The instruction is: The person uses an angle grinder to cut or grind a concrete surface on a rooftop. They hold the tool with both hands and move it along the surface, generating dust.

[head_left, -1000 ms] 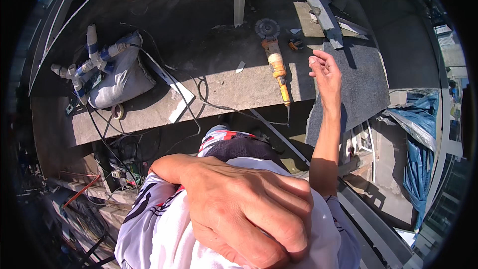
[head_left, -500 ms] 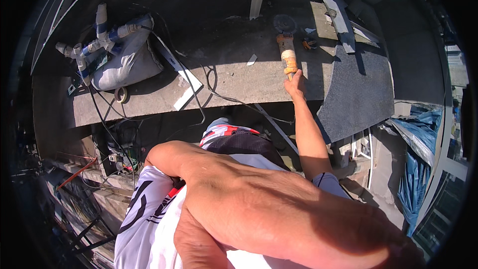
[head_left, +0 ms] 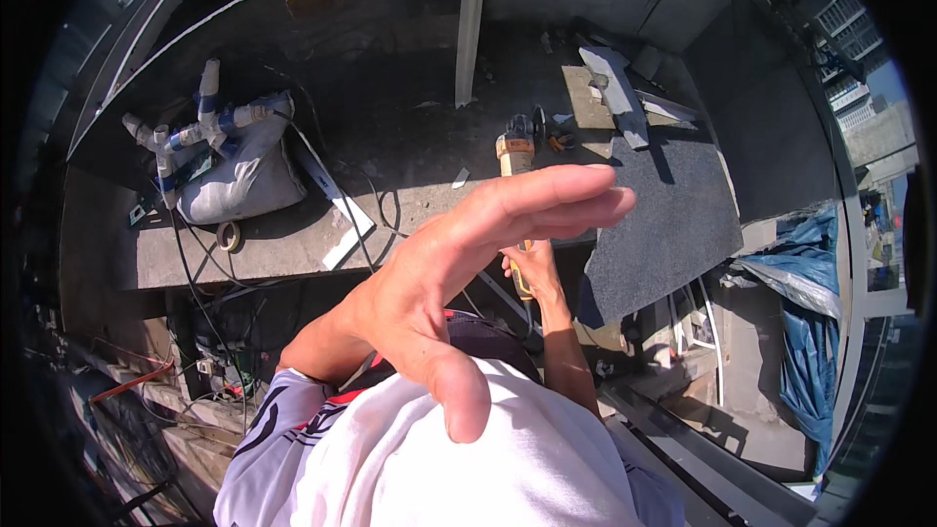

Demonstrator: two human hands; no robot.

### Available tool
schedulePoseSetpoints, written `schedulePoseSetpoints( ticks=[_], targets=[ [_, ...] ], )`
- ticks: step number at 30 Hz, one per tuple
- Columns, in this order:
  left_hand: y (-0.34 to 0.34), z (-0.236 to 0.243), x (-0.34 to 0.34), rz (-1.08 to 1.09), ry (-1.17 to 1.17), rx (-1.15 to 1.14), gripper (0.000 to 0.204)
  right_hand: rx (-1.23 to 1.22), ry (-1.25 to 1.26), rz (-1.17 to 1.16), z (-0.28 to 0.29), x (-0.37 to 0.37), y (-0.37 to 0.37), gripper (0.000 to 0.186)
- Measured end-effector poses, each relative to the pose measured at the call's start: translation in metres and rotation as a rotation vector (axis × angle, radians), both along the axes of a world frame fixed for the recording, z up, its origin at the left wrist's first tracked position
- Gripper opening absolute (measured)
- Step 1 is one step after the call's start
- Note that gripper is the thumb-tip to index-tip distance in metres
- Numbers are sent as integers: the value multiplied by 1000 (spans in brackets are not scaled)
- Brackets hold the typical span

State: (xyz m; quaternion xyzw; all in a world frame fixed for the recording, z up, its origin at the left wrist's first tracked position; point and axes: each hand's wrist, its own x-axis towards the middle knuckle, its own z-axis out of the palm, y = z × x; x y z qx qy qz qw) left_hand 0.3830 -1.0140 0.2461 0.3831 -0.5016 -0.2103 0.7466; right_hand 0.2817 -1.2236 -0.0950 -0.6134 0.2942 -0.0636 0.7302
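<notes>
angle grinder [head_left: 514, 158] sits in the right grip [head_left: 537, 271], which is wrapped round its yellow handle [head_left: 519, 285], disc [head_left: 539, 123] out beyond! left grip [head_left: 439, 278] hangs spread, nearer the camera; grey slab [head_left: 673, 224] lies right of the right grip on the bench [head_left: 264, 262].

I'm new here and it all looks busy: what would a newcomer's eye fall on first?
Most likely the open left hand, looming large across the middle of the view. Just beyond it, partly hidden, the right hand grips an orange-and-yellow grinder. Next, perhaps, the taped pipes and pale sack on the left of the ledge, and the crumpled blue sheet at the far right.
</notes>
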Motion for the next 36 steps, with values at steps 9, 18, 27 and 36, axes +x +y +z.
schedulePoseSetpoints(
  ticks=[9, 18, 27, 36],
  targets=[
    [-121, -233, 31, 156, 734, 428, 71, -189, -83, 110, 103, -58, 42, 34],
    [-151, -258, 5, 219, 646, 531, 47, -687, 121, -196, 58, -82, 53, 49],
    [-183, -298, 27, 32, 792, 637, 31, -376, 228, -229, 52, -67, 47, 40],
    [-159, -307, 81, -224, 649, 903, 81, -173, 223, -323, 40, -25, 43, 37]
  ],
)
